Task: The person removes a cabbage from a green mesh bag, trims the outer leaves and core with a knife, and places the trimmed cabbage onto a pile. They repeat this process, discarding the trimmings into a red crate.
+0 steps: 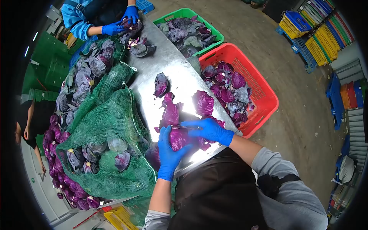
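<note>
Both hands wear blue gloves and meet over a purple red cabbage (178, 138) near the table's front edge. My left hand (168, 155) cups it from the left side, thumb and fingers around it. My right hand (210, 131) lies across its upper right side, fingers stretched out and apart; its fingertips partly hide the cabbage. Loose purple leaves (170, 113) lie just beyond the hands, with another curled leaf (203, 102) to the right. A darker leaf (161, 84) rests farther up the metal table (147, 69).
A green mesh sack (115, 111) with untrimmed cabbages spreads on the left, beside a pile of purple heads (73, 188). A red crate (264, 96) and a green crate (218, 36) of leaves stand right of the table. A co-worker's gloved hands (113, 28) handle cabbage at the far end.
</note>
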